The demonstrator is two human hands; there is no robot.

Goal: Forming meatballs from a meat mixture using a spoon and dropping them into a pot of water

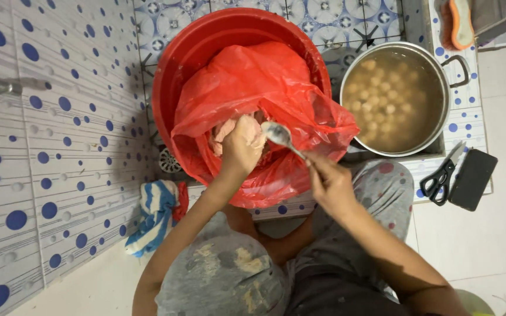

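Both hands busy: left hand [242, 145] squeezing pale paste [229, 127] (fist closed); right hand [328, 182] pinching spoon [282, 138].

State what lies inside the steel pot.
The steel pot holds cloudy brownish liquid with many pale round balls floating in it. Whatever sits beneath them, and the pot's bottom, is hidden.

A basin [174, 70] stands on the floor ahead of the person's knees, with a plastic bag [253, 82] inside it. The left hand [242, 145] is in the bag's mouth, on a lump of paste [225, 130]. Just right of it the right hand [330, 186] holds a spoon [279, 136] over the bag. Right of the basin stands a pot [395, 99] with balls [382, 93] in liquid. Scissors [443, 175] and a phone [471, 179] lie right of the knees, a cloth [153, 213] left of them.
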